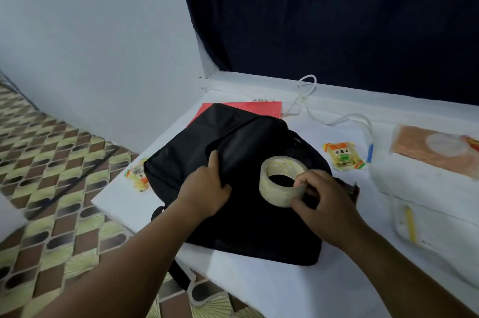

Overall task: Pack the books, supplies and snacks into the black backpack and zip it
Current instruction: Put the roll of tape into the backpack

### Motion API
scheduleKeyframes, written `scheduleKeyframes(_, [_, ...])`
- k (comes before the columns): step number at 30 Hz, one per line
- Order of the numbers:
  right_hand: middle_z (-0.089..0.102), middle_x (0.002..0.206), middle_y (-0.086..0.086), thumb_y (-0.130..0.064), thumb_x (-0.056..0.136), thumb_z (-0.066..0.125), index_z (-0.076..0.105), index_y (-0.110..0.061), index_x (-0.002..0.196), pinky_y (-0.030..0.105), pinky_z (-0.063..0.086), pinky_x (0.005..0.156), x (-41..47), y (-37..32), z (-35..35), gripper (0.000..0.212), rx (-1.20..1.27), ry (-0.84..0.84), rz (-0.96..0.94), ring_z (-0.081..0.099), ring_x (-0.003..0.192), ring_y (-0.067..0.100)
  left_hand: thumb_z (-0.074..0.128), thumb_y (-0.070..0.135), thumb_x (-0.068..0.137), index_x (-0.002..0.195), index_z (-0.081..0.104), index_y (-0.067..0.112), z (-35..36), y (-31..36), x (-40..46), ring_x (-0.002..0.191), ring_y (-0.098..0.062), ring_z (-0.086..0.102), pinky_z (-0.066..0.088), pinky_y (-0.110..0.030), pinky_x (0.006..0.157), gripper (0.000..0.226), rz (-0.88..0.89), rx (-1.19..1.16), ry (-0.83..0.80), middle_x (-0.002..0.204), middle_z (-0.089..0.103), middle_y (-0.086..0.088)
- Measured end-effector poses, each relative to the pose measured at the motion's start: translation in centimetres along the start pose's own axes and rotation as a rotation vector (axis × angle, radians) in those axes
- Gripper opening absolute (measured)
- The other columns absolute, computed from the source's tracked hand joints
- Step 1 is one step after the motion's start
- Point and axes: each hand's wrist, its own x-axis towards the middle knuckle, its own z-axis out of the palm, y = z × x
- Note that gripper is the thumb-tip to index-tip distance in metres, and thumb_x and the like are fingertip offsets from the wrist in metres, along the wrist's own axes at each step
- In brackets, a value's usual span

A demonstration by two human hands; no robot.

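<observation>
The black backpack [233,188] lies flat on the white table [259,289], over a red book [261,109]. The left hand [207,188] grips a fabric fold on its top. The right hand [321,203] pinches a roll of clear tape [281,180] just above the backpack.

The backpack [233,188] in the middle is plain black; the roll of tape [282,180] above it is a pale, translucent cream; a flat red book [259,109] shows at the backpack's far edge; the snack packet [343,157] to the right is yellow with orange trim and a green patch, and the packet [137,175] on the left shows yellow, orange and white; the table [259,289] is white; a white cable [311,110] ends in a blue tip; the far-right book [435,151] is orange-brown with a pale circle; a yellow pencil [410,224] lies near right; the curtain [337,19] is dark navy; the wall [90,32] pale grey-blue; the floor [51,162] is tiled in a repeating pattern of pale green, brown and black.
</observation>
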Motion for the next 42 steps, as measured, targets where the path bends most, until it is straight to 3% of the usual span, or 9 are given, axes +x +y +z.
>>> scheduleKeyframes(6, [0.054, 0.103, -0.020, -0.021, 0.077, 0.070, 0.056, -0.038, 0.087, 0.025, 0.049, 0.087, 1.2, 0.6, 0.8, 0.024, 0.008, -0.050, 0.006, 0.056, 0.099, 0.001, 0.070, 0.064, 0.078, 0.158, -0.003, 0.028, 1.3, 0.1, -0.7, 0.118, -0.036, 0.056, 0.049, -0.044, 0.096, 0.114, -0.008, 0.052, -0.122, 0.134, 0.050, -0.013])
scheduleKeyframes(12, [0.054, 0.105, -0.021, -0.023, 0.079, 0.071, 0.057, -0.039, 0.087, 0.026, 0.049, 0.090, 2.7, 0.7, 1.2, 0.023, 0.053, -0.119, 0.002, 0.056, 0.101, -0.001, 0.069, 0.029, 0.092, 0.138, 0.049, 0.029, -3.0, -1.8, 1.0, 0.082, -0.002, 0.062, 0.043, -0.007, 0.069, 0.050, 0.022, -0.424, 0.071, 0.099, 0.067, 0.005])
scheduleKeyframes(17, [0.057, 0.108, -0.020, -0.021, 0.078, 0.072, 0.061, -0.033, 0.093, 0.028, 0.050, 0.099, 4.4, -0.2, 2.9, 0.022, 0.145, -0.289, -0.081, 0.058, 0.108, 0.002, 0.069, 0.022, 0.092, 0.125, 0.060, 0.039, -6.4, -1.7, 2.0, 0.090, 0.013, 0.060, 0.038, 0.000, 0.072, 0.039, 0.117, -0.504, 0.175, 0.095, 0.068, 0.022])
scheduleKeyframes(24, [0.063, 0.105, -0.011, -0.023, 0.078, 0.069, 0.059, -0.029, 0.103, 0.022, 0.052, 0.083, 7.9, -2.9, 7.0, 0.028, 0.116, -0.506, -0.230, 0.061, 0.094, 0.003, 0.070, 0.029, 0.088, 0.127, 0.062, 0.040, -7.7, -1.9, 2.0, 0.095, -0.001, 0.066, 0.049, -0.022, 0.084, 0.041, 0.148, -0.537, 0.167, 0.099, 0.072, 0.019])
scheduleKeyframes(26, [0.064, 0.104, -0.008, -0.028, 0.081, 0.069, 0.056, -0.028, 0.109, 0.025, 0.047, 0.076, 8.8, -3.0, 8.4, 0.031, -0.003, -0.493, -0.264, 0.056, 0.083, 0.001, 0.066, 0.035, 0.084, 0.127, 0.062, 0.041, -7.7, -2.2, 1.9, 0.099, -0.003, 0.066, 0.050, -0.026, 0.086, 0.044, 0.152, -0.554, 0.157, 0.101, 0.073, 0.019])
scheduleKeyframes(30, [0.060, 0.110, -0.008, -0.056, 0.072, 0.074, 0.047, -0.032, 0.109, 0.035, 0.054, 0.075, 8.5, -2.5, 10.5, 0.052, -0.254, -0.298, -0.200, 0.062, 0.094, 0.015, 0.069, 0.026, 0.089, 0.121, 0.064, 0.042, -7.7, -2.7, 1.6, 0.096, -0.003, 0.067, 0.050, -0.024, 0.084, 0.036, 0.134, -0.564, 0.170, 0.098, 0.073, 0.017])
scheduleKeyframes(35, [0.061, 0.094, -0.001, -0.025, 0.085, 0.065, 0.064, -0.016, 0.092, 0.036, 0.055, 0.073, 7.5, -0.8, 12.1, 0.011, -0.138, -0.269, -0.473, 0.062, 0.091, 0.023, 0.071, 0.019, 0.091, 0.122, 0.066, 0.038, -7.3, -3.3, 1.5, 0.093, 0.001, 0.066, 0.044, -0.011, 0.079, 0.037, 0.111, -0.551, 0.185, 0.098, 0.073, 0.017])
scheduleKeyframes(38, [0.065, 0.112, -0.001, -0.010, 0.086, 0.049, 0.068, -0.017, 0.113, 0.035, 0.055, 0.082, 7.8, 0.1, 12.6, 0.034, -0.159, -0.377, -0.625, 0.060, 0.103, 0.023, 0.071, 0.019, 0.091, 0.124, 0.066, 0.035, -7.2, -3.3, 1.4, 0.096, 0.002, 0.065, 0.044, -0.008, 0.079, 0.037, 0.103, -0.549, 0.189, 0.101, 0.073, 0.017])
scheduleKeyframes(42, [0.053, 0.139, -0.005, -0.027, 0.087, 0.030, 0.051, -0.021, 0.137, 0.039, 0.051, 0.080, 8.4, 0.3, 13.0, 0.054, -0.421, -0.500, -0.623, 0.055, 0.113, 0.023, 0.071, 0.022, 0.090, 0.126, 0.066, 0.034, -7.2, -3.6, 1.5, 0.099, 0.000, 0.066, 0.048, -0.017, 0.085, 0.039, 0.096, -0.576, 0.174, 0.104, 0.074, 0.016])
